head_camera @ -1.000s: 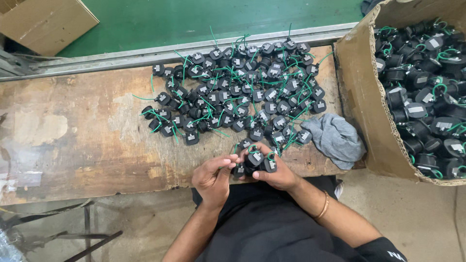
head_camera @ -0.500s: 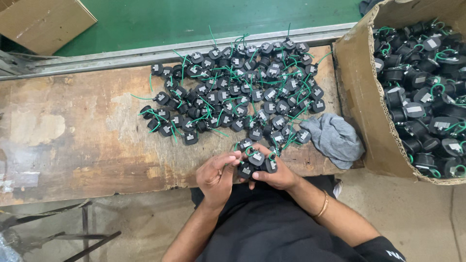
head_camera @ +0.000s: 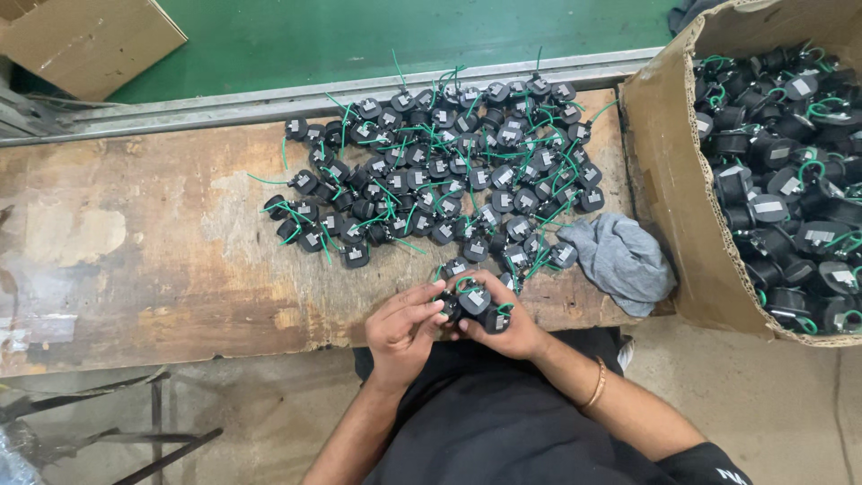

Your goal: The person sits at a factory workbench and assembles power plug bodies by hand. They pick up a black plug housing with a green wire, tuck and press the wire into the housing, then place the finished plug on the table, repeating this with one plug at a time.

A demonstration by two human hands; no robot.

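Both hands stay at the bench's near edge, barely shifted over the last second. Left hand (head_camera: 406, 325) and right hand (head_camera: 503, 316) each grip small black parts (head_camera: 474, 302) with green wires. Beyond lies the heap of parts (head_camera: 449, 171) on the wooden bench (head_camera: 135, 242); grey cloth (head_camera: 621, 260) and brown carton (head_camera: 664, 198) to the right, each part bearing a pale square label.

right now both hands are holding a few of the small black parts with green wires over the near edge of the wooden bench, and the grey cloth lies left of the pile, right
Not quite: the head view shows the crumpled grey cloth lying right of the pile of small black parts with green wires, beside the open cardboard box. The rest holds: left hand and right hand hold several at the worn wooden bench's near edge.
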